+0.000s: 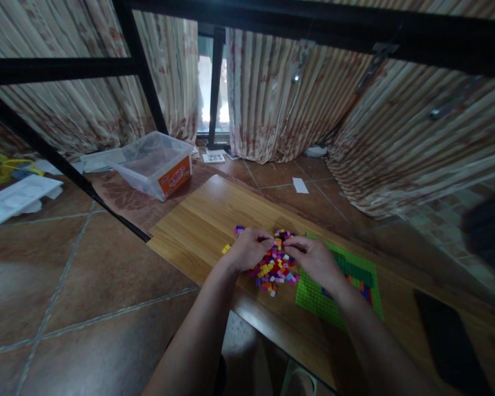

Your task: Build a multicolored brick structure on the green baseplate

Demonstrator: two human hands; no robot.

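A pile of small toy building bricks in many colours lies on the wooden table. My left hand is over the pile's left side, its fingers curled into a pinch. Facing it from the right, my right hand has thumb and fingertips drawn together above the pile's edge. What either hand pinches is too small to make out. Under my right hand and forearm is a bright green studded baseplate, partly hidden. On it sit a dark green strip and some coloured bricks.
The wooden table runs diagonally, with a dark flat slab at its right end. Beyond its far left end stands a clear plastic bin with an orange label. A white moulded tray lies on the tiled floor. Black metal bars cross above.
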